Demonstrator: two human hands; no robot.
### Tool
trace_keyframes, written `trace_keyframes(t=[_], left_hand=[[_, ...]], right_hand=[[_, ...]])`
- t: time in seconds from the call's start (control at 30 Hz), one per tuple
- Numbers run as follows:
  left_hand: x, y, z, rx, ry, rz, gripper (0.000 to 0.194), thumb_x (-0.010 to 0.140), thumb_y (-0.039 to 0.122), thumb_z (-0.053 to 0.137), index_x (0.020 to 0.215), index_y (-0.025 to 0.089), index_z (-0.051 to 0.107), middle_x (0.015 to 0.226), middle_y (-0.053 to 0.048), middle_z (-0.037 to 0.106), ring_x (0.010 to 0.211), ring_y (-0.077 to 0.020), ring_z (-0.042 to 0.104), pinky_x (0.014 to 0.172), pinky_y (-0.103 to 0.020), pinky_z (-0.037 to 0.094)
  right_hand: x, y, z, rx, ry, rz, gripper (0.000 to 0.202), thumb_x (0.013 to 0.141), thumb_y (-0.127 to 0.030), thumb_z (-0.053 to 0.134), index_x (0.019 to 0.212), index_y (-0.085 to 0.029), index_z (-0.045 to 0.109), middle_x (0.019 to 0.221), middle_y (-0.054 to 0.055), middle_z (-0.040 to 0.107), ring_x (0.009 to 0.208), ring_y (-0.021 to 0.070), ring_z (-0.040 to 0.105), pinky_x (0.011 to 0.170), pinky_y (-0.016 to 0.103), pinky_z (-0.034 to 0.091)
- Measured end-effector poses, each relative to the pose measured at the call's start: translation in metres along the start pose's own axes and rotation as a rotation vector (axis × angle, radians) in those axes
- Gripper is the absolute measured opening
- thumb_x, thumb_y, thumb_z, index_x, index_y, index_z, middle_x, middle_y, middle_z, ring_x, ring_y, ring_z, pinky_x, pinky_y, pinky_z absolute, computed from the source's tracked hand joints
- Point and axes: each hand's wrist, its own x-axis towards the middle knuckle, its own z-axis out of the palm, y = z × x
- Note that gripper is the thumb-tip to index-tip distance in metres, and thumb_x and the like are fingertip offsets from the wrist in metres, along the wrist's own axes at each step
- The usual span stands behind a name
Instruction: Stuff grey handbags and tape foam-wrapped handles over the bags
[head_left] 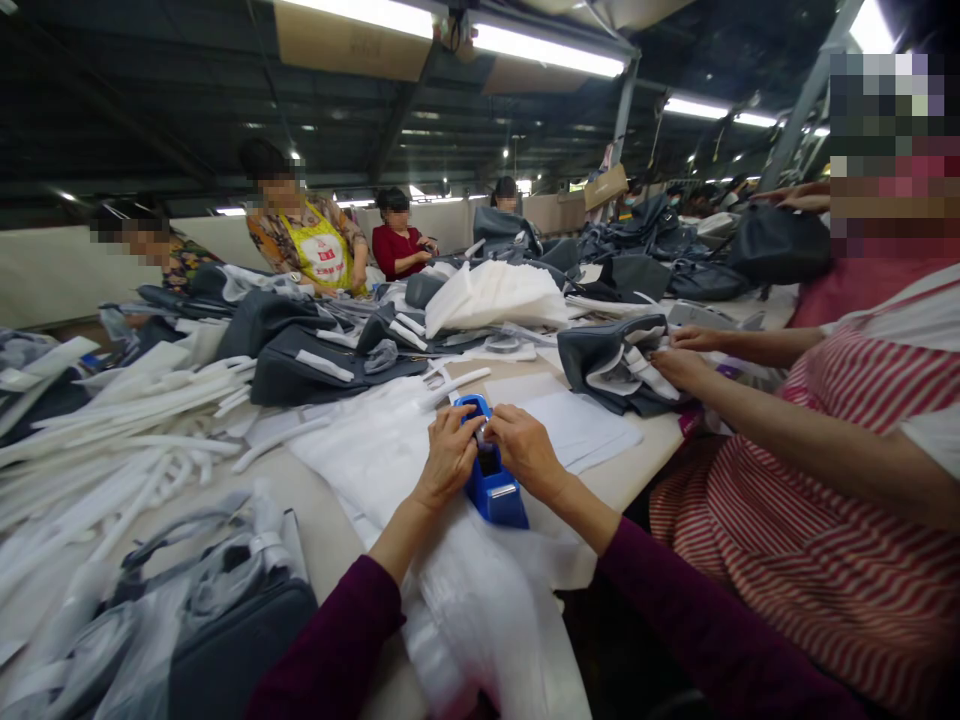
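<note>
A blue tape dispenser [501, 502] stands on white wrapping sheet material [375, 450] in front of me. My left hand [450, 455] is at its left side, fingers curled and thumb reaching over the top. From the right, my right hand [526, 450] closes in a pinch at the same spot. Between the fingertips is a small pale roll of tape [484, 436], mostly hidden by the fingers. Loose translucent wrapping [487, 590] hangs over the table edge below the dispenser.
White foam strips [142, 430] lie heaped on the left. A dark handbag [240, 640] with wrapped handles is at the near left. More dark bags [322, 360] and white foam sheets [499, 295] fill the table's far side. At right, a co-worker's hands [682, 360] hold a dark bag [607, 365].
</note>
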Motion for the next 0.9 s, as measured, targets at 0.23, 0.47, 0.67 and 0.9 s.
trace_keyframes(t=[0.23,0.47,0.67,0.9], left_hand=[[-0.001,-0.001,0.001,-0.003,-0.002,-0.015,0.040,0.084,0.014,0.040,0.119,0.016,0.061,0.128,-0.011,0.054,0.122,-0.0275,0.041,0.102,-0.047,0.033],[0.002,0.003,-0.003,-0.013,0.013,-0.024,0.041,0.085,0.012,0.040,0.119,0.017,0.062,0.128,-0.011,0.054,0.122,-0.0280,0.040,0.101,-0.048,0.033],[0.010,0.018,-0.014,-0.007,0.059,0.000,0.038,0.086,0.011,0.040,0.115,0.018,0.064,0.128,-0.010,0.054,0.119,-0.0269,0.042,0.101,-0.046,0.034],[0.009,0.056,-0.071,0.018,0.152,0.052,0.036,0.091,0.012,0.040,0.117,0.021,0.063,0.131,-0.008,0.052,0.121,-0.0253,0.041,0.102,-0.044,0.034]], right_hand=[[-0.018,-0.015,-0.022,0.137,0.038,0.102,0.020,0.086,-0.008,0.054,0.071,-0.019,0.061,0.078,0.002,0.060,0.078,0.0165,0.054,0.074,0.028,0.040],[-0.061,-0.050,-0.045,0.084,0.134,0.005,0.025,0.092,-0.010,0.047,0.074,-0.020,0.060,0.075,0.003,0.060,0.074,0.0168,0.051,0.071,0.033,0.039],[-0.092,-0.057,-0.034,-0.053,0.173,-0.116,0.028,0.090,-0.004,0.041,0.085,-0.021,0.063,0.078,0.006,0.062,0.072,0.0187,0.049,0.066,0.034,0.038],[-0.117,-0.071,-0.039,0.450,0.132,0.334,0.014,0.088,-0.022,0.054,0.078,-0.022,0.064,0.075,0.004,0.060,0.072,0.0186,0.055,0.068,0.033,0.044]])
